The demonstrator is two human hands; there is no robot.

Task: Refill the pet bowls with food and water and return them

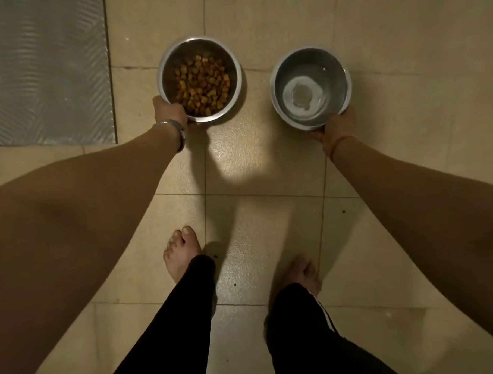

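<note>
Two steel pet bowls sit low over the beige tiled floor. The left food bowl point(168, 64) holds brown kibble pieces. My left hand point(169, 111), with a metal bangle at the wrist, grips its near rim. The right water bowl point(335, 70) holds clear water with a bright reflection in it. My right hand point(336, 126), with an orange thread at the wrist, grips that bowl's near rim. Whether the bowls touch the floor or hover just above it cannot be told.
A grey ribbed metal panel point(42, 71) covers the floor at the upper left. My bare feet point(182, 253) and black trouser legs stand on the tiles below the bowls. Tiled floor point(403, 52) extends to the right and beyond the bowls.
</note>
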